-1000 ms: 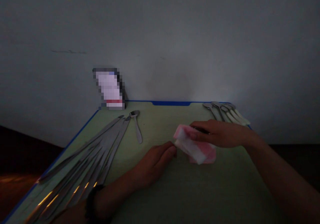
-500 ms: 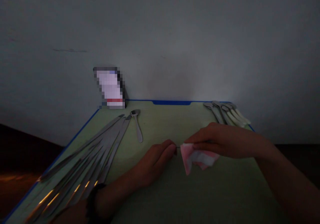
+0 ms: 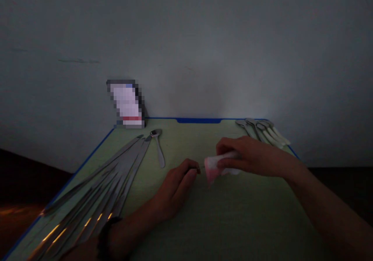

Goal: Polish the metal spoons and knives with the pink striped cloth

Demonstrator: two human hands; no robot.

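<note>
The scene is very dim. My right hand (image 3: 250, 158) is closed round a pink and white cloth (image 3: 214, 167), held just above the green mat (image 3: 204, 214). My left hand (image 3: 177, 183) rests on the mat with its fingertips pinched together right next to the cloth's left edge. A thin item seems to run between the pinched fingers and the cloth, too dark and small to name. A single metal spoon (image 3: 158, 146) lies a little behind my left hand.
Several long metal blades or utensils (image 3: 96, 199) fan across the mat's left side. Several spoons (image 3: 262, 131) lie at the far right corner. A blurred-out card (image 3: 126, 103) leans on the white wall behind. The mat has a blue rim (image 3: 199, 120).
My right hand turned the cloth over and bunched it, shifting it slightly left and up toward my left fingertips. My left hand stayed almost still.
</note>
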